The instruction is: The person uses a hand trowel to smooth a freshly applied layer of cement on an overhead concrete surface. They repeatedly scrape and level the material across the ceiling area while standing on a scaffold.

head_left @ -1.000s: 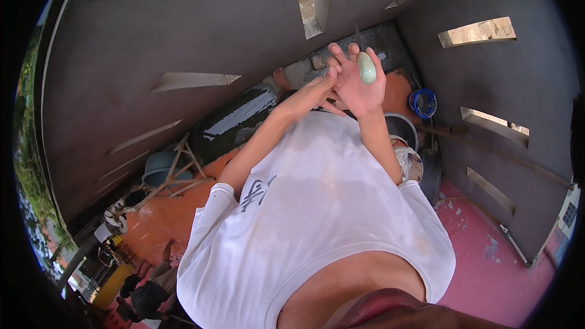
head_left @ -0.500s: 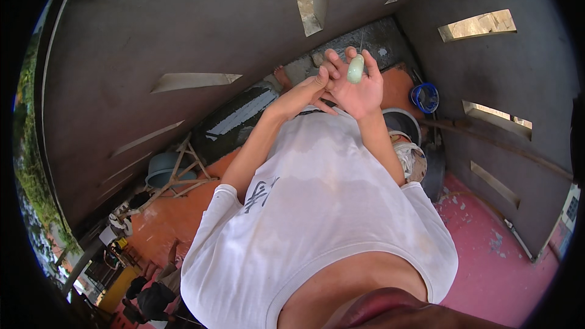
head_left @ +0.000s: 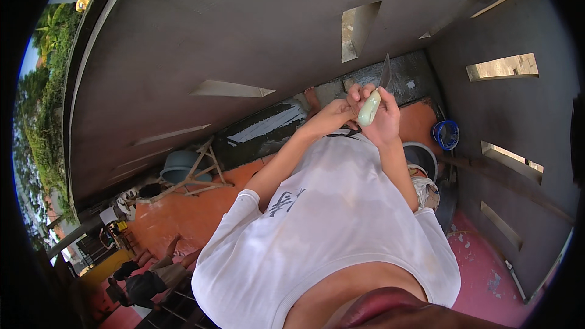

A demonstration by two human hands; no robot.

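A knife with a pale green handle is gripped by my right hand. Its narrow grey blade points up and away from me. Close against the right hand's left side is my left hand. Its fingers are bent and partly covered by the right hand, and what they hold, if anything, stays hidden. Both hands are raised in front of my white shirt.
Dark walls with slots stand ahead and right. A blue bucket and grey tub are right of my hands. At left, a basin sits by a wooden stand. A person is lower left; a bare foot shows ahead.
The view has shifted, so the scene lies lower and to the right. The knife has turned, bringing its blade into clear view. My left hand's fingers, spread before, are now bent beside the right hand.
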